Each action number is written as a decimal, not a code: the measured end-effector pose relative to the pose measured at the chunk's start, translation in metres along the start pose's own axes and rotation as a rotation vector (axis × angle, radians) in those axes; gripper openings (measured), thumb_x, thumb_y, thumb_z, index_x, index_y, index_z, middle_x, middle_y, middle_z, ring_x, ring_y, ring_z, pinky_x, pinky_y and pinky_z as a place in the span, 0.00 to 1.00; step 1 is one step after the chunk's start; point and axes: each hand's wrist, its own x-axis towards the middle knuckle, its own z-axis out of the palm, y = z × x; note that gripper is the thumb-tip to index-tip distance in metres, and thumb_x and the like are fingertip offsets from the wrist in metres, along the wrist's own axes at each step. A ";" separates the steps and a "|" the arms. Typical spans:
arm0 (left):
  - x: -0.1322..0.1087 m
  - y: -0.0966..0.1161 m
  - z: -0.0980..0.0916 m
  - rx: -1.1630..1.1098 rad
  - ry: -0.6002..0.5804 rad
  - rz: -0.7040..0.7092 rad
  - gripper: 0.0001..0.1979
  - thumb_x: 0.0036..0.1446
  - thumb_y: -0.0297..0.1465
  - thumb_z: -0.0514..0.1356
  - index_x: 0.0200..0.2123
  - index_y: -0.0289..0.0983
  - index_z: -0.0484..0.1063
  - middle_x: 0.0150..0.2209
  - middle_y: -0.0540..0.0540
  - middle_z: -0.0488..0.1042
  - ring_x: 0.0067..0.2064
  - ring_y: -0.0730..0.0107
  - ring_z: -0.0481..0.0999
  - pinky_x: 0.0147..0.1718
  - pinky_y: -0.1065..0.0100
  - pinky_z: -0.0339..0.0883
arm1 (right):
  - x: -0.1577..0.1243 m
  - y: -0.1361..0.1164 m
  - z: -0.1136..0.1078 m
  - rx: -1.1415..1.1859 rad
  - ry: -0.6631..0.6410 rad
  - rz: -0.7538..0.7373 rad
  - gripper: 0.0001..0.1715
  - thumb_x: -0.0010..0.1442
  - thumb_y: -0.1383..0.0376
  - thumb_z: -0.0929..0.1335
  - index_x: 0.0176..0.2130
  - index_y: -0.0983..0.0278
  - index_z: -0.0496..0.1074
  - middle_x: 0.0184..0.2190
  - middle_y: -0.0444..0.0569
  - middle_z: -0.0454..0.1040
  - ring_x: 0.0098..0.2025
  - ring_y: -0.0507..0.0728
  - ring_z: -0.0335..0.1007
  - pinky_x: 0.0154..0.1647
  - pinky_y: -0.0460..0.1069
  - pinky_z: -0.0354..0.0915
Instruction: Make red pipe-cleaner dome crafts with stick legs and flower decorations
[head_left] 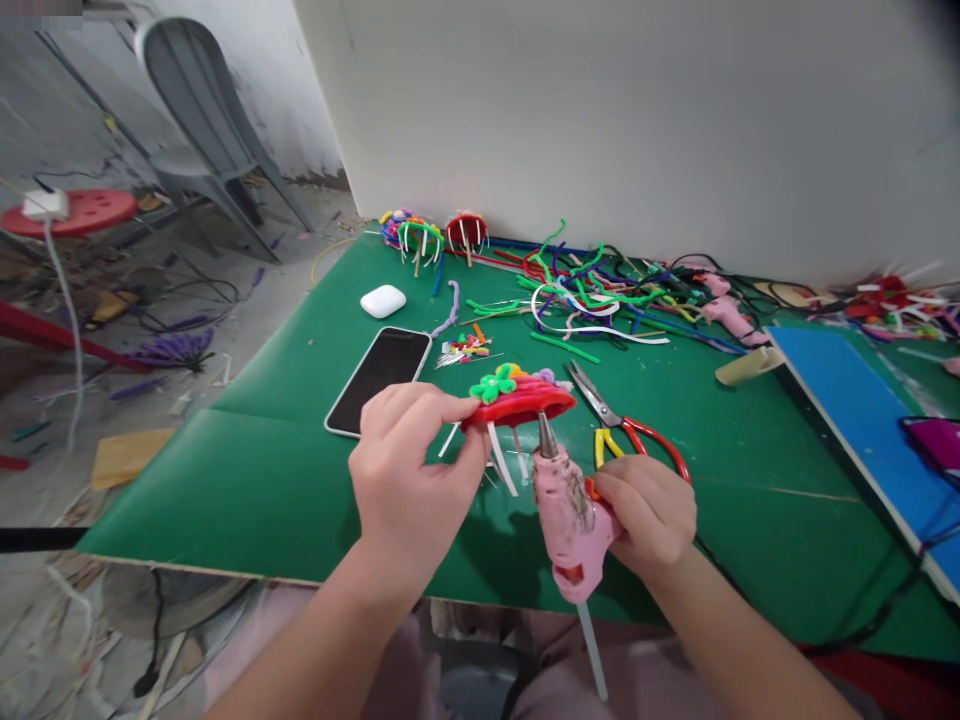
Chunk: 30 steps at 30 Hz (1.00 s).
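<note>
left hand (416,465) pinches the left rim of a red canopy (525,403) between thumb and fingers, above the near middle of the green table (750,560). white strips (501,460) hang below it; a careless tilt could swing them into glue. just right, the pink glue gun (559,510) aims its metal nozzle (548,437) up at the rim, contact unclear; a slip could burn fingers or smear the red. beyond, open scissors (606,412) might get knocked by the right hand (652,510), curled around the gun's grip.
</note>
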 end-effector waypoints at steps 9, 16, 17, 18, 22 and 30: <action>0.000 0.000 -0.001 0.002 -0.018 0.003 0.06 0.46 0.23 0.61 0.28 0.39 0.69 0.28 0.52 0.71 0.32 0.72 0.72 0.31 0.68 0.65 | 0.001 0.000 0.002 0.011 0.026 -0.010 0.07 0.52 0.76 0.65 0.33 0.67 0.68 0.22 0.51 0.71 0.27 0.54 0.65 0.28 0.49 0.63; 0.000 0.001 -0.001 -0.005 -0.025 -0.003 0.06 0.46 0.22 0.61 0.28 0.38 0.69 0.28 0.52 0.71 0.32 0.72 0.72 0.31 0.69 0.65 | 0.002 0.000 0.002 0.023 0.053 -0.009 0.04 0.54 0.75 0.65 0.32 0.68 0.68 0.22 0.51 0.71 0.27 0.54 0.65 0.28 0.49 0.63; 0.000 0.001 -0.001 -0.006 -0.025 -0.007 0.06 0.46 0.22 0.61 0.28 0.38 0.69 0.28 0.52 0.71 0.32 0.72 0.72 0.31 0.69 0.65 | 0.002 0.000 0.002 0.022 0.057 -0.009 0.04 0.54 0.75 0.65 0.32 0.68 0.68 0.22 0.50 0.71 0.27 0.54 0.65 0.28 0.49 0.63; 0.000 0.001 -0.001 -0.005 -0.025 -0.010 0.06 0.46 0.22 0.61 0.28 0.38 0.69 0.28 0.52 0.71 0.32 0.72 0.72 0.31 0.69 0.65 | 0.001 0.000 0.002 0.020 0.062 -0.008 0.05 0.54 0.75 0.65 0.32 0.68 0.68 0.22 0.50 0.71 0.27 0.53 0.65 0.28 0.49 0.63; 0.000 0.001 -0.001 -0.005 -0.031 -0.011 0.06 0.46 0.22 0.61 0.28 0.38 0.69 0.28 0.52 0.71 0.32 0.72 0.72 0.32 0.69 0.65 | 0.001 0.001 0.004 0.021 0.056 -0.004 0.05 0.54 0.75 0.65 0.32 0.68 0.69 0.22 0.50 0.71 0.27 0.53 0.65 0.28 0.49 0.63; 0.000 0.001 -0.001 -0.012 -0.036 -0.018 0.06 0.47 0.22 0.61 0.28 0.38 0.69 0.28 0.52 0.71 0.32 0.72 0.72 0.32 0.69 0.65 | 0.002 0.000 0.003 0.038 0.053 -0.005 0.04 0.54 0.75 0.65 0.32 0.68 0.68 0.22 0.51 0.71 0.27 0.53 0.65 0.27 0.49 0.63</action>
